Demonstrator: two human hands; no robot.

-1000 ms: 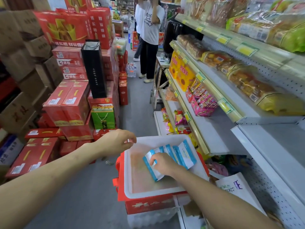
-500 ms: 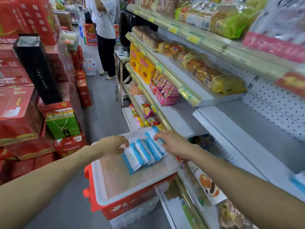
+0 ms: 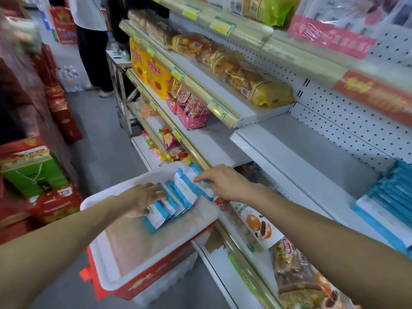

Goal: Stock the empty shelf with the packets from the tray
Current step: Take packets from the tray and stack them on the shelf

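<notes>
Packets: a row of blue-and-white foil packets [image 3: 176,197] stands on edge in the white plastic tray [image 3: 138,248], bunched up at its 1 o'clock corner.
Left hand: the left hand [image 3: 142,198] lies flat-fingered against the row's 8 o'clock end. It's pressing, not wrapped round anything.
Right hand: the right hand [image 3: 219,181] has fingers laid on the packet at the 2 o'clock end. The thumb's hidden, so can't tell if it's pinching or just pushing.
Shelf: the bare grey metal shelf [image 3: 301,152] sits at 2 o'clock from the tray, higher up and well apart. A stack of matching blue packets [image 3: 388,197] is already at its 4 o'clock end.
Biggest risk: looks like a two-hand squeeze lift. The middle packets would hang on by friction only, so ease off a bit and they probably drop out.
Also: slick foil could fan sideways mid-carry, or low edges might clip the shelf's front lip.
Tray: it rests on a red printed crate [image 3: 156,275], and a hard shove might slide it.
</notes>
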